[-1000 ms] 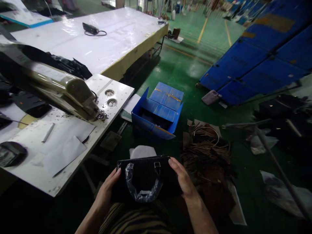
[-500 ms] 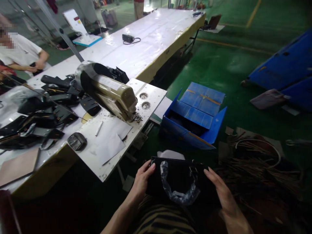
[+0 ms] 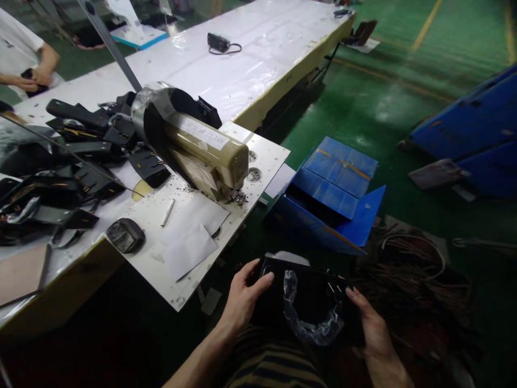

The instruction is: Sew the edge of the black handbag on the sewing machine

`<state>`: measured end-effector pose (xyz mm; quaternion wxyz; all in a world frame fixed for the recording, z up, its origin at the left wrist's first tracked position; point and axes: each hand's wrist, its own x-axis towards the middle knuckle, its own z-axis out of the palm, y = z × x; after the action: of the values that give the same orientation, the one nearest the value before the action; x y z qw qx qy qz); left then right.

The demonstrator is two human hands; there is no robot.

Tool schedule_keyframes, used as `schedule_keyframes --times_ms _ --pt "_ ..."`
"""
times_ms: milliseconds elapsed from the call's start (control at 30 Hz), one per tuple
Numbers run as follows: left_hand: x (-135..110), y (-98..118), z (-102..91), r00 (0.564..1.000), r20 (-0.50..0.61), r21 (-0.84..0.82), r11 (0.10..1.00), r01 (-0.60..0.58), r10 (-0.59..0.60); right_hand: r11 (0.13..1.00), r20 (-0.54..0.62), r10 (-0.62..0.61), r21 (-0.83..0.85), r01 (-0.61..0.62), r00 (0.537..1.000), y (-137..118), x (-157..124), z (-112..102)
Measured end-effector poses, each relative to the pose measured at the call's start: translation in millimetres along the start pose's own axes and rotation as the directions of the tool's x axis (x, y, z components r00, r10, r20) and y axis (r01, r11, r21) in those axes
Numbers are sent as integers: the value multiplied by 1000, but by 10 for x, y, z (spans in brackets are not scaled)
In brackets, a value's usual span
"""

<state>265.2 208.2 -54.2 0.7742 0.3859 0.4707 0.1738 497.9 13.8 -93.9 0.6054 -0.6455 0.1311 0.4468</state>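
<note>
Black rectangular handbag (image 3: 309,295)
Left hand (image 3: 244,293) and right hand (image 3: 375,326) fingers grip its ends (right of the white worktop (image 3: 172,288) corner).

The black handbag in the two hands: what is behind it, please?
Past the upper edge of the black handbag, held by the left hand and right hand, part of a pale object shows. The bag covers the rest, so I cannot tell what it is.

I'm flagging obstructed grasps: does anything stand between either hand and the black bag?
Nothing visible does: the left hand and right hand hold the black bag at opposite ends. Its plastic-wrapped handle lies between them, blocking neither.
</note>
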Motion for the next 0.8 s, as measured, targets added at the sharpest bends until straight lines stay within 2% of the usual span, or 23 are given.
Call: schedule_keyframes --times_ms 100,200,367,500,633,800 --pt "18 53 -32 999 -25 53 998 -24 26 999 -20 34 32 -33 999 -3 -16 174" --pt "62 126 -71 999 -23 115 992 -44 47 1000 -74 5 9 -4 997 9 -11 290" --pt "150 254 -152 999 -4 135 990 -47 48 998 -75 -42 -48 39 996 -10 -3 431" --pt "193 296 -200 999 -12 96 994 -47 48 991 -75 -107 -83 101 991 -65 7 517" --pt "244 308 -226 999 37 -49 999 -5 7 982 -88 -159 -117 148 983 -122 7 564" --pt "343 303 -305 998 53 -100 995 29 -24 952 -108 -204 -254 172 973 -258 -76 722"
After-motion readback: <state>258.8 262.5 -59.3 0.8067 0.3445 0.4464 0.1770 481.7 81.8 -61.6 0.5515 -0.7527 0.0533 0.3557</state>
